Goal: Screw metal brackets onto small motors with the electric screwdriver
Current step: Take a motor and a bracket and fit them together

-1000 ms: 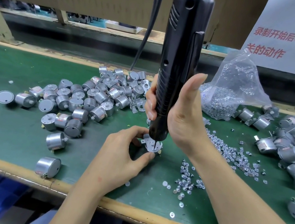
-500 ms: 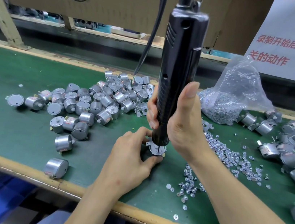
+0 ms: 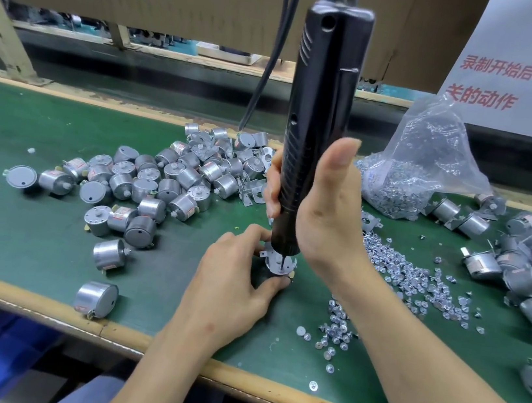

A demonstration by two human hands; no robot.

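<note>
The electric screwdriver (image 3: pixel 320 106) in the right hand (image 3: pixel 327 216) is glossy black plastic. Left of the left hand (image 3: pixel 232 285) lie motors (image 3: pixel 172 178) of satin silvery metal on a matt green mat (image 3: pixel 30 236); right of the right hand, a clear crinkled plastic bag (image 3: pixel 436 146) holds shiny screws (image 3: pixel 393 188).

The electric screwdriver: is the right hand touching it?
Touching. The head view shows the right hand curled round the electric screwdriver, thumb flat along its barrel.

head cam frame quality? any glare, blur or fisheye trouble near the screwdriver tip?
Head view: even light, soft shadows; glare on the plastic bag and loose screws; electric screwdriver tip on the bracket is legible; wide-angle stretch toward the edges; lower-left corner blurred.
</note>
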